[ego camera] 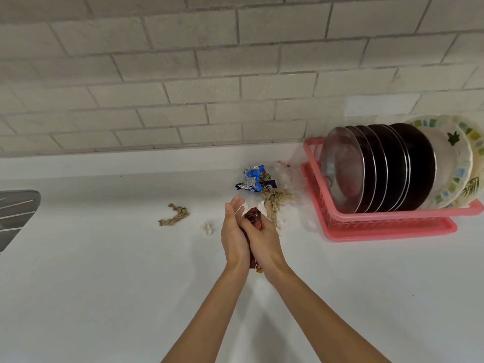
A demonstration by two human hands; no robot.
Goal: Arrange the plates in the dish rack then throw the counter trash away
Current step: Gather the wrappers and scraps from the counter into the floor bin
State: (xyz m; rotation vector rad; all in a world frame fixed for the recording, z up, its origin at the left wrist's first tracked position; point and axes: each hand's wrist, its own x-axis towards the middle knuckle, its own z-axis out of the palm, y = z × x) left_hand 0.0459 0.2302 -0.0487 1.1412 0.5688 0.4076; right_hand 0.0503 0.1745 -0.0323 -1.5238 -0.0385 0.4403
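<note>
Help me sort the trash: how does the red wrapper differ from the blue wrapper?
The red wrapper is pressed between the left hand and the right hand; the blue wrapper lies untouched on the counter. The red wrapper is squeezed into a long roll; the blue wrapper is a loose crumple showing silver foil. The blue wrapper lies nearer the wall than the red wrapper. Both are crumpled packaging.

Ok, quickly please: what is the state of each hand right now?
Left hand: open, its straight fingers press against the red wrapper.
Right hand: closed, its fingers curl round the red wrapper.
</note>
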